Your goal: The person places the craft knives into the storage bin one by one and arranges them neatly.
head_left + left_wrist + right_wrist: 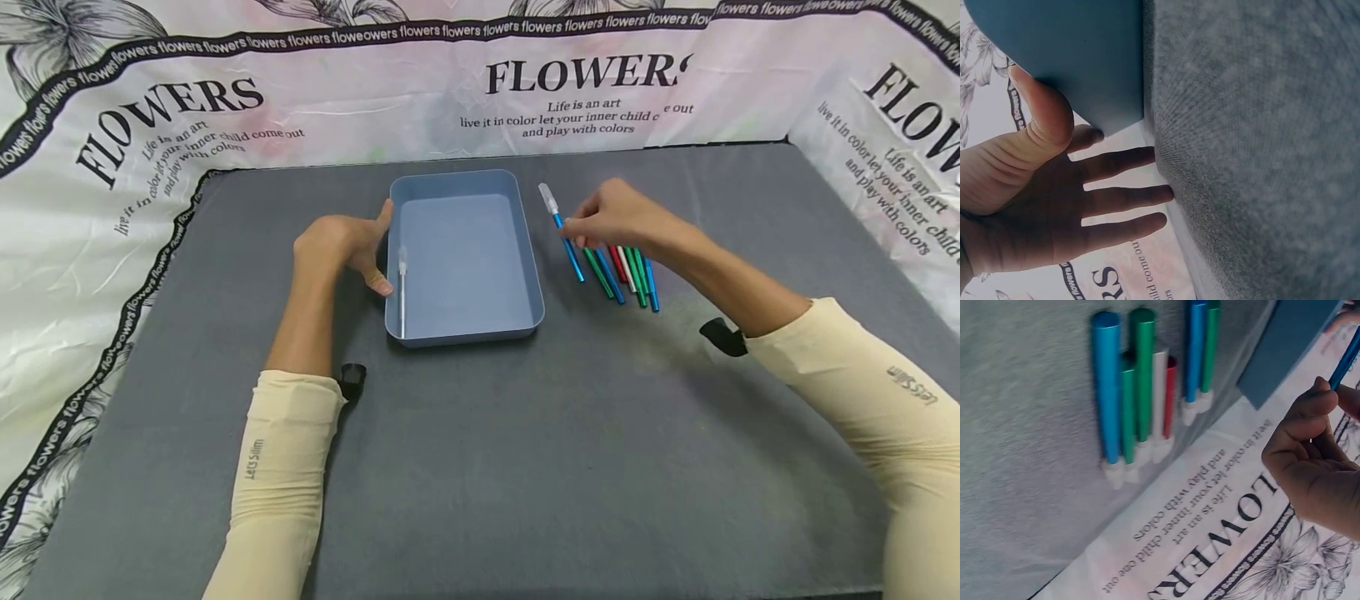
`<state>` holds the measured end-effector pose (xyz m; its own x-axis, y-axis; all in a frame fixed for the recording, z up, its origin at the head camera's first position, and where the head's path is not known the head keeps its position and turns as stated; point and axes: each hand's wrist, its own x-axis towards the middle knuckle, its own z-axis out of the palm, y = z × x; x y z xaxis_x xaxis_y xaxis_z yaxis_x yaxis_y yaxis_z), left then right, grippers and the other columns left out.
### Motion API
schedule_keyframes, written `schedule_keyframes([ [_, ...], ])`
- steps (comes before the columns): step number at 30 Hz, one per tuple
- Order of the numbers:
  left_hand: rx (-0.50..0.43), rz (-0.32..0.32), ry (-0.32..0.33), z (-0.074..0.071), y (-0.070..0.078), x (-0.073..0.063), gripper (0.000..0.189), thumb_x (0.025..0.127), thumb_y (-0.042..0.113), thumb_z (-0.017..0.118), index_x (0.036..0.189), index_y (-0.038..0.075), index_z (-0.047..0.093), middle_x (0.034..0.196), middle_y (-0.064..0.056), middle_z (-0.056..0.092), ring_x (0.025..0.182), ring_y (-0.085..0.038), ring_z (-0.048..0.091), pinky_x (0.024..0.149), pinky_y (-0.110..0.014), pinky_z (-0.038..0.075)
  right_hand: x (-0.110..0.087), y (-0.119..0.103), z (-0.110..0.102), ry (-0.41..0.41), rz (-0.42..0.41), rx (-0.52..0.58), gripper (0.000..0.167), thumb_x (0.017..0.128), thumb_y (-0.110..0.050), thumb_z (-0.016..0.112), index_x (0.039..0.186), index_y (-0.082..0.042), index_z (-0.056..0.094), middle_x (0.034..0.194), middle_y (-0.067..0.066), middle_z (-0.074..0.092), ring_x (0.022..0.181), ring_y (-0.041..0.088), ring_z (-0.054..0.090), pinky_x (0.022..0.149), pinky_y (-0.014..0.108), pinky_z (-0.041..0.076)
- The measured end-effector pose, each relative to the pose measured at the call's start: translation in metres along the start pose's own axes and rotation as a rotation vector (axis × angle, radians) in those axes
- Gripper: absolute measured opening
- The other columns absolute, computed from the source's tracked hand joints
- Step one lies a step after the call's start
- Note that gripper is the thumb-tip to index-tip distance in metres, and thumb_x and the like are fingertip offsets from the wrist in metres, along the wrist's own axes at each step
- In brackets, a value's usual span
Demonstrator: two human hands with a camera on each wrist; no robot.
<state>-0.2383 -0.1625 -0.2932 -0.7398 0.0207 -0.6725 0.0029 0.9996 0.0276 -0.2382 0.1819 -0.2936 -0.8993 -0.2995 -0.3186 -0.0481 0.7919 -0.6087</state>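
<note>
A blue pen [573,261] with a clear-white cap is pinched between the thumb and fingers of my right hand [618,218], just right of the tray. Below and beside that hand lies a row of several pens [638,279] in blue, green, red and white; the right wrist view shows their white caps. My left hand [339,240] is at the left side of the blue-grey tray [472,267], thumb against its wall. In the left wrist view its fingers [1122,198] are straight and spread. One silver-white pen [402,296] lies inside the tray along its left wall.
Grey cloth [517,467] covers the table. Behind and at the sides hangs a white printed sheet [405,100] with flower drawings and lettering. A black strap piece [723,337] shows by the right wrist.
</note>
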Motion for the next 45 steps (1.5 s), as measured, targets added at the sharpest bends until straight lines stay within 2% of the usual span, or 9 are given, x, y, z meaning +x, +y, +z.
schedule_keyframes([
  [3, 0.009, 0.005, -0.004, -0.001, 0.0, 0.0, 0.14, 0.084, 0.055, 0.084, 0.162, 0.029, -0.03, 0.175, -0.026, -0.003, 0.158, -0.05, 0.015, 0.12, -0.07, 0.03, 0.0, -0.009, 0.003, -0.002, -0.006, -0.006, 0.038, 0.101, -0.032, 0.066, 0.069, -0.012, 0.072, 0.082, 0.001, 0.069, 0.078, 0.019, 0.051, 0.069, 0.035, 0.039],
  [10, 0.013, 0.002, -0.003, -0.003, 0.002, -0.001, 0.14, 0.085, 0.054, 0.083, 0.162, 0.027, -0.031, 0.175, -0.026, -0.006, 0.159, -0.05, 0.014, 0.121, -0.07, 0.028, 0.008, -0.034, 0.017, -0.029, -0.075, 0.02, 0.034, 0.102, -0.028, 0.065, 0.077, -0.007, 0.073, 0.071, -0.004, 0.063, 0.087, 0.017, 0.051, 0.079, 0.035, 0.04],
  [15, 0.016, 0.0, -0.006, -0.002, 0.003, 0.0, 0.141, 0.084, 0.054, 0.083, 0.161, 0.027, -0.031, 0.174, -0.027, -0.007, 0.159, -0.05, 0.014, 0.121, -0.07, 0.028, 0.016, -0.051, 0.026, -0.057, -0.121, 0.068, 0.029, 0.101, -0.024, 0.067, 0.081, -0.004, 0.075, 0.064, -0.006, 0.062, 0.073, 0.011, 0.053, 0.075, 0.029, 0.046],
  [23, 0.031, -0.005, -0.001, -0.004, 0.004, 0.0, 0.143, 0.083, 0.056, 0.083, 0.161, 0.026, -0.032, 0.174, -0.028, -0.008, 0.159, -0.051, 0.014, 0.122, -0.069, 0.028, 0.027, -0.077, 0.041, -0.128, -0.167, 0.064, 0.025, 0.1, -0.016, 0.063, 0.083, -0.002, 0.075, 0.061, -0.004, 0.063, 0.067, 0.01, 0.06, 0.072, 0.024, 0.055],
  [25, 0.042, 0.0, -0.003, -0.004, 0.005, 0.001, 0.141, 0.084, 0.056, 0.082, 0.161, 0.025, -0.032, 0.174, -0.027, -0.007, 0.16, -0.05, 0.013, 0.122, -0.069, 0.027, 0.03, -0.08, 0.046, -0.138, -0.165, 0.069, 0.027, 0.1, -0.015, 0.063, 0.08, -0.001, 0.075, 0.06, -0.003, 0.063, 0.064, 0.01, 0.061, 0.069, 0.023, 0.055],
  [32, 0.036, 0.008, -0.014, -0.002, 0.005, 0.0, 0.14, 0.086, 0.054, 0.082, 0.16, 0.024, -0.033, 0.174, -0.027, -0.007, 0.161, -0.05, 0.012, 0.123, -0.068, 0.026, 0.038, -0.092, 0.069, -0.178, -0.08, 0.068, 0.03, 0.1, -0.017, 0.063, 0.076, -0.004, 0.073, 0.059, -0.002, 0.063, 0.061, 0.011, 0.061, 0.063, 0.023, 0.055],
  [39, 0.015, -0.003, -0.003, -0.002, 0.001, -0.003, 0.139, 0.086, 0.054, 0.081, 0.16, 0.026, -0.033, 0.174, -0.027, -0.008, 0.16, -0.05, 0.013, 0.122, -0.068, 0.028, 0.045, -0.1, 0.091, -0.184, -0.091, 0.049, 0.029, 0.1, -0.016, 0.063, 0.075, -0.001, 0.07, 0.06, 0.0, 0.062, 0.056, 0.01, 0.06, 0.06, 0.025, 0.057],
  [45, 0.028, -0.004, -0.005, -0.002, 0.003, -0.001, 0.138, 0.085, 0.057, 0.081, 0.162, 0.026, -0.031, 0.175, -0.024, -0.005, 0.158, -0.048, 0.017, 0.12, -0.067, 0.032, 0.047, -0.104, 0.102, -0.21, -0.077, 0.032, 0.029, 0.102, -0.015, 0.063, 0.076, -0.002, 0.067, 0.063, 0.002, 0.064, 0.056, 0.011, 0.062, 0.064, 0.028, 0.059],
])
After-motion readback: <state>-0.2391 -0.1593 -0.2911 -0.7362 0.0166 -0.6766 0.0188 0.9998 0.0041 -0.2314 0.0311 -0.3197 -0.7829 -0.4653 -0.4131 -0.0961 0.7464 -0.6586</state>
